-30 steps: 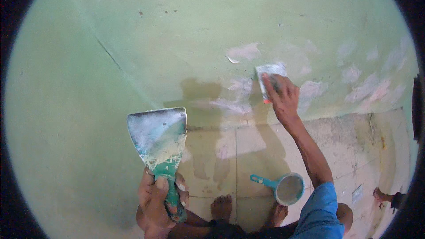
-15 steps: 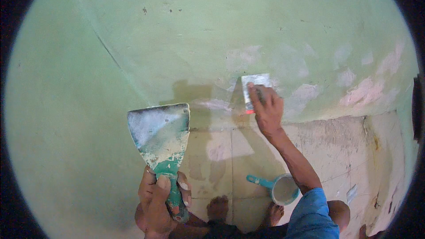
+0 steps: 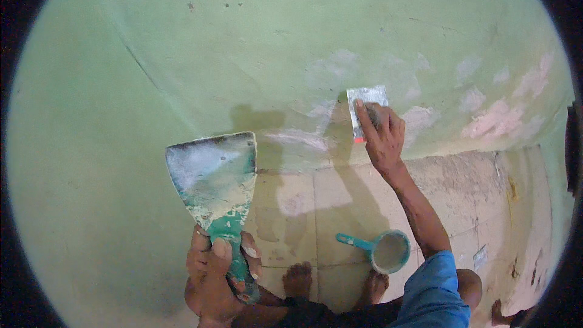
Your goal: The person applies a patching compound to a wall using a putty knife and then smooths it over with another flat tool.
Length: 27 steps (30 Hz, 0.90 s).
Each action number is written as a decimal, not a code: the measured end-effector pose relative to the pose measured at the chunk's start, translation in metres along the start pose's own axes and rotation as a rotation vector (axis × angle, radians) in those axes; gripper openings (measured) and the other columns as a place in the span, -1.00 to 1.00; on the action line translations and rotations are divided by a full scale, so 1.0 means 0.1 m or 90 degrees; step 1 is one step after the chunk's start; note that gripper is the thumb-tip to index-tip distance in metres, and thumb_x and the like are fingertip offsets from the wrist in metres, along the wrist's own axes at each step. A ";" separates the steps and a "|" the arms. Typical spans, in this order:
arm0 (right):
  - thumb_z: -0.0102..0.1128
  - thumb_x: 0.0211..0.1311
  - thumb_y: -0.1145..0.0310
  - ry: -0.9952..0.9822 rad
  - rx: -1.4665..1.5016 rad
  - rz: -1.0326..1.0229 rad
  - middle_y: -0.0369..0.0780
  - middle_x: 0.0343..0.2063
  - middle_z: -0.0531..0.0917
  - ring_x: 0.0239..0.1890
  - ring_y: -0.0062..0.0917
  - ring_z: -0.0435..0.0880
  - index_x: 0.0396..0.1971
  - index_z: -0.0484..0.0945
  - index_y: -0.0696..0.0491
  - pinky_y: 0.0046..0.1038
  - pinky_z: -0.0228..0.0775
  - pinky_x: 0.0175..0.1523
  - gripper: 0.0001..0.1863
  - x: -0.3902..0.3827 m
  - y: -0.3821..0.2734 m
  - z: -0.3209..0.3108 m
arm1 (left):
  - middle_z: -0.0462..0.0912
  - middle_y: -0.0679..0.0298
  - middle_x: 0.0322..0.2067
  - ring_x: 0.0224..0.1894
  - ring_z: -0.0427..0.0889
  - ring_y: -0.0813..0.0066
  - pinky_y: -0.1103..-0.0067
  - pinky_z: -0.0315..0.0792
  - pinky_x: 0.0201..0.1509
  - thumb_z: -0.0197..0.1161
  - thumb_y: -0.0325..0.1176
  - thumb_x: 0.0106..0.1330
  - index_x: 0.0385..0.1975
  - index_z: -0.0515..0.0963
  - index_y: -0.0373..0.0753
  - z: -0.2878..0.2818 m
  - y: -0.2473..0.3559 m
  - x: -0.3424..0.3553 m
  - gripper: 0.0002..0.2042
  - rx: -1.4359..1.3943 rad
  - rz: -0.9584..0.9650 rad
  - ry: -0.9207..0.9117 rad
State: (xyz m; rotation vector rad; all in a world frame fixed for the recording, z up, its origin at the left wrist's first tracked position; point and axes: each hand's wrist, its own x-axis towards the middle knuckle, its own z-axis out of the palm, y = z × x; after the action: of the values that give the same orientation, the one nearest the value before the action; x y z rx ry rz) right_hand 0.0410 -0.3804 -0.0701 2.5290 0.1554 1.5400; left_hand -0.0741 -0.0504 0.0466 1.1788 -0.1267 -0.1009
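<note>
My left hand [image 3: 214, 273] is closed round the green handle of a wide putty knife [image 3: 212, 173], held blade up, with pale filler smeared on its metal. Further right, my right hand [image 3: 384, 140] grips a flat rectangular scraper blade [image 3: 367, 96], whitish with filler and red at a lower corner. The fingers press this blade against, or very close to, the green wall [image 3: 273, 54]. Pale filler patches [image 3: 303, 140] show on the wall to the left of the blade, and pinkish-white ones [image 3: 495, 120] to the right.
A teal dipper [image 3: 390, 251] with greyish paste inside stands on the tiled floor [image 3: 340, 246] beside my bare feet [image 3: 297, 279]. A small flat packet [image 3: 480, 257] lies to its right. Another foot [image 3: 499, 314] shows at the lower right, and a dark object [image 3: 572, 149] at the right edge.
My right hand has moved with the scraper blade a little up and to the right along the wall. The putty knife in my left hand appears slightly higher and further left.
</note>
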 end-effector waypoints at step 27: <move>0.17 0.02 0.22 -0.106 -0.119 -0.270 -0.24 0.10 0.34 0.07 -0.48 0.37 0.30 0.24 -0.18 -0.41 0.21 -0.19 -0.27 0.41 0.03 0.17 | 0.52 0.14 -0.49 -0.68 0.46 0.52 0.65 0.38 -0.66 0.03 -0.28 0.36 0.00 0.26 -0.32 -0.02 -0.05 0.02 -0.68 0.052 0.036 -0.006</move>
State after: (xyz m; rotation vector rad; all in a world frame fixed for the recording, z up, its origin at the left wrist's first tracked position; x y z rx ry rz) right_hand 0.0751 -0.3780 -0.0409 2.2760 0.4671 1.1228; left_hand -0.0717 -0.0505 0.0413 1.2548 -0.1737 -0.0514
